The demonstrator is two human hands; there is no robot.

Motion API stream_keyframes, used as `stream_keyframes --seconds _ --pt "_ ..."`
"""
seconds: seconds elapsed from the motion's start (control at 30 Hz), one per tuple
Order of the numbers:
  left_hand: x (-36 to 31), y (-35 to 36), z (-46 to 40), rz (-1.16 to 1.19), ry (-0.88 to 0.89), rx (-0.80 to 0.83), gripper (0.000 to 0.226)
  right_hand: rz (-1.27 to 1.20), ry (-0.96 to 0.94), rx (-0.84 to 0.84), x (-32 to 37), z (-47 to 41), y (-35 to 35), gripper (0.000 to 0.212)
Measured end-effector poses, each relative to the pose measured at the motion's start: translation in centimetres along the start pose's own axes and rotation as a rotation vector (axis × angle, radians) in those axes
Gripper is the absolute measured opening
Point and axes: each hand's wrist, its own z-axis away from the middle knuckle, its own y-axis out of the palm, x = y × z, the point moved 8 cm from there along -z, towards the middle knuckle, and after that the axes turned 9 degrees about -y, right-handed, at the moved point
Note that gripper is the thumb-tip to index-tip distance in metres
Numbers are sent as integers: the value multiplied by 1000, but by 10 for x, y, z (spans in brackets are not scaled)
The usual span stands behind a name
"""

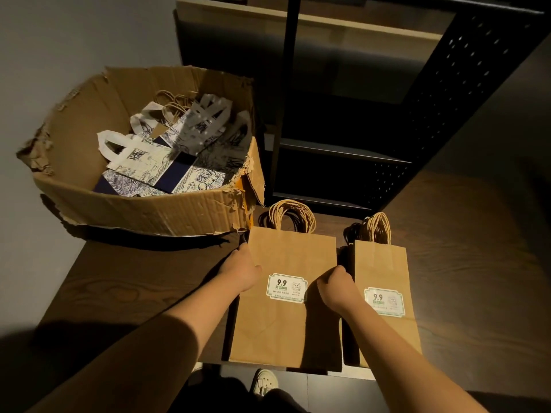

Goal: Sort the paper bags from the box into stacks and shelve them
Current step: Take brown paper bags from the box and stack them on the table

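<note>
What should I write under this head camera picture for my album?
Both hands, left and right, grip the larger kraft bag stack beside the cardboard box.

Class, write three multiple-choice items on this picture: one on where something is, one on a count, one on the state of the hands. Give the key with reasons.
1. Where is the cardboard box?
A. On the shelf
B. On the table, left of the brown stacks
C. On the floor

2. How many stacks of brown paper bags lie on the table?
A. One
B. Two
C. Four

3. What are the hands doing?
A. Both grip the sides of the wider stack
B. Both reach into the box
C. Both hang idle

Key: 1 B, the box sits on the tabletop's left end. 2 B, the wider stack and a narrower stack. 3 A, the left hand and right hand curl round its edges.
</note>
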Motion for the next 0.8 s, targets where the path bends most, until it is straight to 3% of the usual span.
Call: stream_keyframes --seconds 0.17,0.7,0.8 --pt "6 9 -4 20 8 18 44 39 29 22 -9 2 9 36" --pt "5 -1 -6 66 0 -59 51 95 29 -39 -7 -8 11 44" --pt "10 0 -10 231 -43 -15 56 17 72 -43 -16 -10 19 51"
